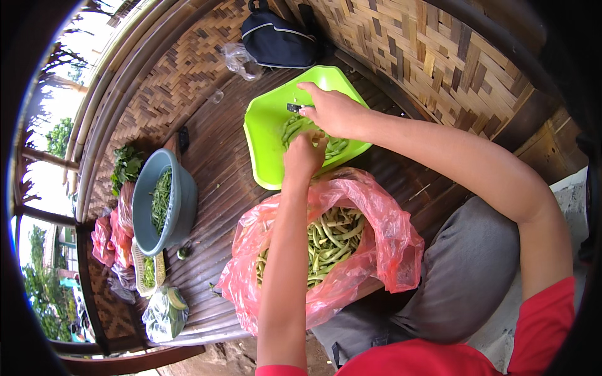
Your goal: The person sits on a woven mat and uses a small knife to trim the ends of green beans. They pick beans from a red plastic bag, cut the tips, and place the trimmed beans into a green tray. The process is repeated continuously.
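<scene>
My right hand (335, 112) is over a lime-green plastic basin (263, 155), thumb pressed to a small black tool (294, 107), possibly a knife; most of it is hidden by the hand. Lower and to its left, my left hand (304, 151) hovers over the basin with curled fingers. Whether a bean is between those fingers cannot be made out. Cut green bean pieces (336, 146) lie in the bottom of the basin. Nearer to me, under my left forearm, a red plastic bag (392, 235) stands wide open, full of long pale-green bean pods (334, 239).
On the bamboo slat platform (211, 197), a grey-blue tub (183, 207) holds chopped greens. Beside it are a cream basket (141, 268), a clear bag of vegetables (164, 315), red bags (120, 235) and leafy greens (127, 167). A dark backpack (277, 42) rests against the woven wall.
</scene>
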`<state>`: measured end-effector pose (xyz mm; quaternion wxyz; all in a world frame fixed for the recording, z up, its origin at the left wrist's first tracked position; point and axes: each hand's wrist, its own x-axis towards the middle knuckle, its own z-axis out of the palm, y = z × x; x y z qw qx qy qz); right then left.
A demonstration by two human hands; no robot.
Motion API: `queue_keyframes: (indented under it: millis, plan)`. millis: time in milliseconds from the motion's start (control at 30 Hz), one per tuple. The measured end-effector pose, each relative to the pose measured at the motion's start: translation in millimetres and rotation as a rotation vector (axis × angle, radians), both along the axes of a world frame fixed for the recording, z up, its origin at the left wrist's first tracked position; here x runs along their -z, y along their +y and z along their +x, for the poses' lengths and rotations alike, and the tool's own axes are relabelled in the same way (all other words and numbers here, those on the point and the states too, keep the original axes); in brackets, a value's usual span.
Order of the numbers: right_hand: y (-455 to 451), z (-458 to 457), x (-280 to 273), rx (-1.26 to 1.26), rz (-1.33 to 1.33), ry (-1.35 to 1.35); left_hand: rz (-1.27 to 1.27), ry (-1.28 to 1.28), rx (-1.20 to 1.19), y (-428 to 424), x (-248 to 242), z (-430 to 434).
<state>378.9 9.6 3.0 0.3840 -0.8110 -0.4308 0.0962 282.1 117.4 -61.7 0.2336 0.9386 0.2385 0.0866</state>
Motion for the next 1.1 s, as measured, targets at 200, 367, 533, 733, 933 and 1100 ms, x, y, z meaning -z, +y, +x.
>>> queue_keyframes:
  millis: [200,367,533,733,933,1100]
  plan:
    - [-13.2,1.6,-4.0,-0.047,-0.107,-0.288,0.175,0.314,0.006,-0.3,14.3,20.1]
    - [-13.6,-0.4,-11.1,-0.052,-0.186,-0.331,0.099,0.379,-0.07,3.3,22.8,39.4]
    - [-11.9,3.2,-9.7,0.006,0.051,-0.267,-0.041,0.258,-0.158,22.4,16.5,31.9]
    - [0.9,-1.1,-8.6,-0.036,0.39,0.264,-0.951,-0.266,-0.196,49.0,-24.1,-33.2]
    - [-3.4,-21.2,-12.6,-0.365,0.25,0.613,-0.93,-0.295,-0.161,35.1,-55.5,-74.0]
    - [-2.8,-26.8,-13.8,-0.418,0.203,0.571,-0.801,-0.303,-0.1,26.8,-58.2,-84.8]
